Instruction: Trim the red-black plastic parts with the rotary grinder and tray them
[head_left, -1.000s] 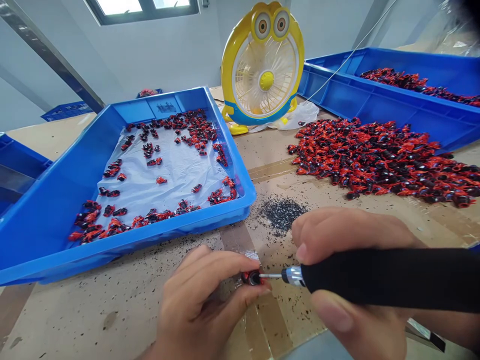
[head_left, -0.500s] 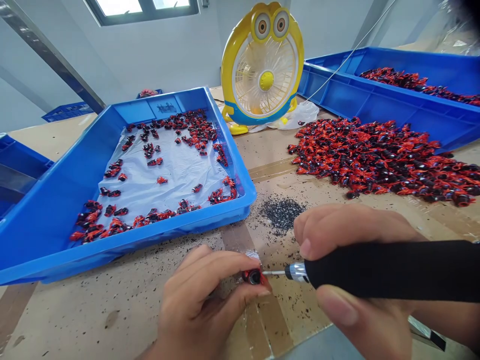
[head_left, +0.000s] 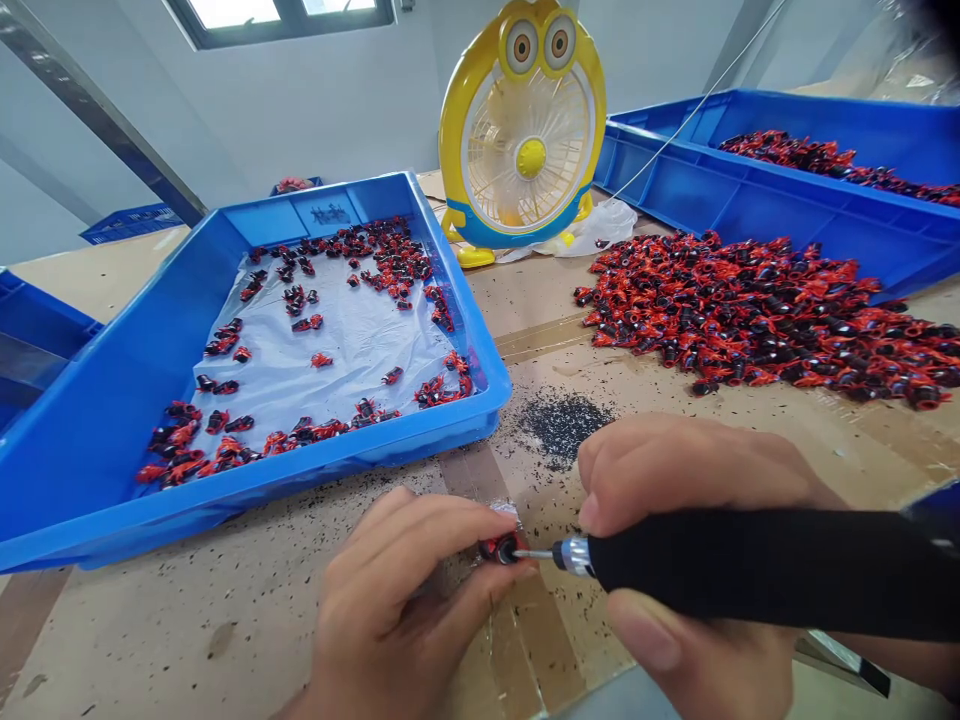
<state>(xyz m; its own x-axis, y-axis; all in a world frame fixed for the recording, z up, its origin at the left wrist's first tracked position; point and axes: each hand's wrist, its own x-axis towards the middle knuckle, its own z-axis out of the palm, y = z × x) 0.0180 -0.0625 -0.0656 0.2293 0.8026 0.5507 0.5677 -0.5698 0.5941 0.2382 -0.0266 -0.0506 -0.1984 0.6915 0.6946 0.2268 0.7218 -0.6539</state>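
Black-handled tool (head_left: 750,570) has shifted left, tip now at the red-black piece (head_left: 499,549).
Head view: left hand (head_left: 405,585) pinches it, right hand (head_left: 686,468) grips the tool; it seems unfinished; whether tray (head_left: 315,482) or heap (head_left: 757,315) holds finished ones is unclear.

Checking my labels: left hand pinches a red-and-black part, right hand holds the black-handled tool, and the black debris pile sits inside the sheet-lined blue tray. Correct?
No: the black debris pile lies on the brown tabletop, outside the sheet-lined blue tray, per the head view. The rest holds: left hand pinching the part, right hand holding the tool.
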